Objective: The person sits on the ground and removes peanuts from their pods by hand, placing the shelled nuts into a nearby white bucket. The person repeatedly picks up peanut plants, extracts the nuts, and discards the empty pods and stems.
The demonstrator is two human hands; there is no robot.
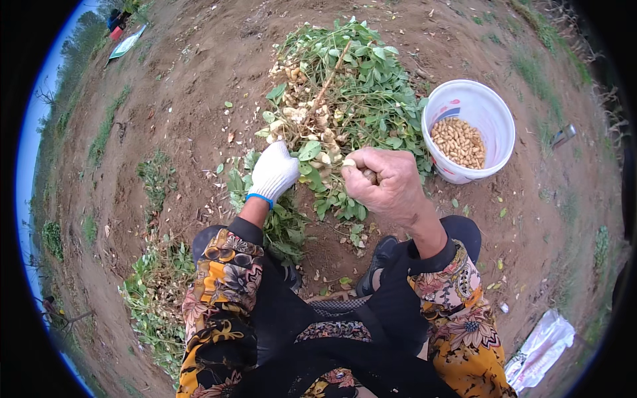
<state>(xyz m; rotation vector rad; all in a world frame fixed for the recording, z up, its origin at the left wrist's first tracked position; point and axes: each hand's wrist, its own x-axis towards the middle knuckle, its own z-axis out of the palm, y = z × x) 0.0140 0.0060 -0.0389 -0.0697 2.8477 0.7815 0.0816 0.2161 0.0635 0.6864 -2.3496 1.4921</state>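
In a white knit glove with a blue cuff, my left hand (273,171) grips a peanut plant (283,226) whose leaves hang down between my knees. Its pods (326,156) and roots spread out beyond the glove. My bare right hand (393,184) is curled around several loose peanuts (370,175), with a pale pod (349,162) between thumb and forefinger. A heap of uprooted peanut plants (383,94) lies on the soil just past both hands. To the right of it stands a white plastic bucket (505,129), partly filled with picked peanuts (459,142).
More pulled plants (157,303) lie on the ground at my left side. A white plastic sack (542,348) rests at lower right, and a metallic can-like object (564,135) is beyond the bucket. Far off at upper left is a pale sheet (128,42).
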